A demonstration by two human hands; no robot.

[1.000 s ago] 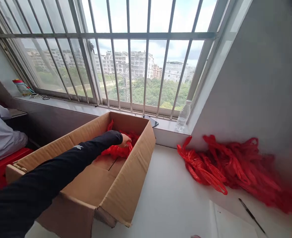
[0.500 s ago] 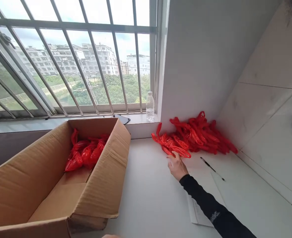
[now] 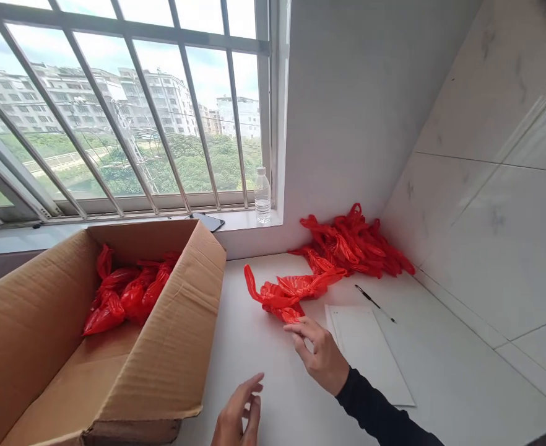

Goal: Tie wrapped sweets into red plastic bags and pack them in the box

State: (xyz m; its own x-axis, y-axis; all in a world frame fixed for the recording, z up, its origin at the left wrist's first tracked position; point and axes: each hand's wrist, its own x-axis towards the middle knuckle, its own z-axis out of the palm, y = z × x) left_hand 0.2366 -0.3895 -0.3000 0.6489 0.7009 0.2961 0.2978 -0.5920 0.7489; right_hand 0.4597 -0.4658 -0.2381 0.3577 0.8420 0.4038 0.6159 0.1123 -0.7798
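My right hand point(image 3: 317, 352), below a black sleeve, pinches the near edge of a red plastic bag point(image 3: 296, 288). The bag is crumpled, with one handle loop sticking up at its left. Behind it, against the wall, lies a heap of similar red plastic bags point(image 3: 351, 241). My left hand point(image 3: 241, 414) is at the bottom of the view with fingers apart and nothing in them. It is over the white tabletop, between the cardboard box and my right hand.
An open cardboard box point(image 3: 171, 334) stands at left, with several filled red bags point(image 3: 129, 291) inside. A pen point(image 3: 375, 303) and white paper point(image 3: 370, 353) lie at right. On the windowsill are a clear bottle point(image 3: 262, 197) and a phone point(image 3: 209, 221). Barred window behind.
My right hand has pulled one red bag off the heap, toward me and to the left. My left hand has come into view from below. The camera view has turned slightly right.
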